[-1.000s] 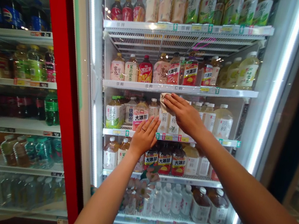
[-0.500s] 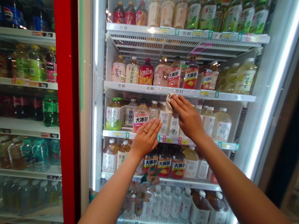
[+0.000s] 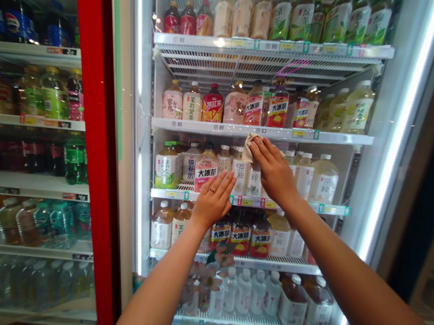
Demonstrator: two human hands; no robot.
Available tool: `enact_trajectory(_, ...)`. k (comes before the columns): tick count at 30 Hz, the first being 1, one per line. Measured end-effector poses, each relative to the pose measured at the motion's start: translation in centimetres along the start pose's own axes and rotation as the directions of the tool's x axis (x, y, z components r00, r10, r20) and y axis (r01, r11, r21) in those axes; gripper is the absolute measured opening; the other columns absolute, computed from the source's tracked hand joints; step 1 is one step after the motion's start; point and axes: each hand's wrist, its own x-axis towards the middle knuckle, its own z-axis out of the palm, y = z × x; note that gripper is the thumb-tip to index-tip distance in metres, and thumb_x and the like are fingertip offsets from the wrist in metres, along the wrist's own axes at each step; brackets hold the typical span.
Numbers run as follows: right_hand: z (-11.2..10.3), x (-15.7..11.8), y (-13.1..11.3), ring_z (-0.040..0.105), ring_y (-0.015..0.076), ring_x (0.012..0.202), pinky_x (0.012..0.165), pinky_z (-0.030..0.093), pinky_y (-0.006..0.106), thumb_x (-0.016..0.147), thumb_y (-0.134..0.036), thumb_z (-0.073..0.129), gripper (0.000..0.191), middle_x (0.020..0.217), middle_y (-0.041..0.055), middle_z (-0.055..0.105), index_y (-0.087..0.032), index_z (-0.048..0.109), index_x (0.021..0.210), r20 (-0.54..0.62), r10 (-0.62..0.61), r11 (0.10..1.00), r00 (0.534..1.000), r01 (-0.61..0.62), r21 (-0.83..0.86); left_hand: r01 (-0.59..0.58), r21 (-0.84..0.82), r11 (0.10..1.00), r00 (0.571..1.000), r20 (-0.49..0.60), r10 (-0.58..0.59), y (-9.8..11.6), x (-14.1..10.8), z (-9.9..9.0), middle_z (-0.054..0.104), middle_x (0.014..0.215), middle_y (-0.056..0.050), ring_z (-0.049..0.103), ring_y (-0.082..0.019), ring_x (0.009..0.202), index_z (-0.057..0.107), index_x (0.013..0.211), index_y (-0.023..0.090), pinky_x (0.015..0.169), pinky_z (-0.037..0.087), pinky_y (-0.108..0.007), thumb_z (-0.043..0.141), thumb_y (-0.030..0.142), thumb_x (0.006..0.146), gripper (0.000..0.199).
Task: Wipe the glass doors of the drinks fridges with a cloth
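My left hand [image 3: 214,200] lies open, palm toward the glass door [image 3: 201,60], while above and to its right my right hand [image 3: 273,169] holds the pale cloth [image 3: 247,152] under outstretched fingers, in front of the far bottles [image 3: 324,181]. I should spread the cloth flatter, press evenly and overlap any strokes to avoid streaks.

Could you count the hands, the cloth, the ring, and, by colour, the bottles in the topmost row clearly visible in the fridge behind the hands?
Left hand: 1
Right hand: 1
Cloth: 1
Ring: 1
Reddish bottles: 3
Cream bottles: 3
Green-capped bottles: 6
Total: 16, leaving out any bottles hidden behind
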Motion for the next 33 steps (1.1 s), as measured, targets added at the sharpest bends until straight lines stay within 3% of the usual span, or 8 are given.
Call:
enact_trajectory(7, -1.0, -0.3, 0.5, 0.035, 0.0240, 0.166, 0.137, 0.038, 0.060, 0.093, 0.005, 0.040, 0.096, 0.174, -0.0128, 0.042, -0.048, 0.029, 0.171, 0.005, -0.002, 0.996, 1.000, 0.002, 0.085, 0.012, -0.030, 0.999, 0.999, 0.043, -0.010, 0.0, 0.0, -0.1, 0.038, 0.175, -0.009, 0.035, -0.024, 0.166, 0.005, 0.176, 0.014, 0.139, 0.027, -0.045, 0.050, 0.020, 0.102, 0.087)
enact_trajectory(13, -0.5, 0.4, 0.5, 0.027, 0.0266, 0.169, 0.138, 0.033, 0.063, 0.092, 0.003, 0.043, 0.098, 0.179, -0.0119, 0.032, -0.046, 0.021, 0.174, -0.012, 0.047, 0.995, 0.999, -0.046, 0.087, 0.017, -0.045, 0.999, 0.998, 0.068, -0.014, 0.0, -0.1, -0.1, 0.037, 0.176, -0.009, 0.035, -0.025, 0.166, 0.002, 0.176, 0.014, 0.139, 0.028, -0.046, 0.050, 0.020, 0.102, 0.088)
enact_trajectory(19, -0.4, 0.2, 0.2, 0.034, 0.0256, 0.167, 0.138, 0.034, 0.060, 0.096, 0.001, 0.040, 0.087, 0.175, -0.0105, 0.043, -0.045, 0.036, 0.171, -0.004, 0.005, 0.988, 1.000, -0.004, 0.154, 0.022, -0.038, 0.999, 0.996, 0.083, -0.018, 0.0, -0.1, -0.1, 0.035, 0.176, -0.009, 0.035, -0.025, 0.166, 0.002, 0.176, 0.016, 0.140, 0.026, -0.046, 0.049, 0.020, 0.103, 0.086)
enact_trajectory(22, -0.5, 0.0, 0.5, 0.032, 0.0258, 0.167, 0.138, 0.033, 0.061, 0.098, -0.001, 0.039, 0.087, 0.176, -0.0134, 0.040, -0.047, 0.032, 0.172, -0.027, 0.052, 0.985, 0.998, -0.047, 0.164, 0.014, -0.048, 0.999, 0.997, 0.080, -0.010, 0.0, -0.1, -0.1, 0.034, 0.177, -0.009, 0.033, -0.025, 0.167, 0.002, 0.176, 0.015, 0.140, 0.025, -0.045, 0.049, 0.021, 0.104, 0.086)
enact_trajectory(27, -0.2, 0.4, 0.1, 0.022, 0.0279, 0.170, 0.139, 0.027, 0.064, 0.095, 0.000, 0.041, 0.097, 0.180, -0.0151, 0.029, -0.048, 0.017, 0.175, 0.029, 0.081, 0.990, 0.996, -0.083, 0.115, 0.031, -0.084, 0.996, 0.993, 0.113, -0.021, 0.0, 0.0, -0.2, 0.031, 0.178, -0.008, 0.031, -0.025, 0.167, -0.001, 0.175, 0.017, 0.141, 0.026, -0.047, 0.049, 0.021, 0.104, 0.087)
enact_trajectory(33, -0.9, 0.4, 0.0, 0.031, 0.0264, 0.167, 0.140, 0.031, 0.058, 0.095, 0.001, 0.039, 0.094, 0.176, -0.0151, 0.040, -0.050, 0.027, 0.173, 0.072, -0.002, 0.995, 0.997, -0.006, 0.102, 0.050, -0.111, 0.993, 0.989, 0.143, -0.034, 0.0, 0.0, -0.3, 0.028, 0.179, -0.006, 0.031, -0.025, 0.167, -0.006, 0.175, 0.020, 0.140, 0.027, -0.047, 0.049, 0.019, 0.104, 0.090)
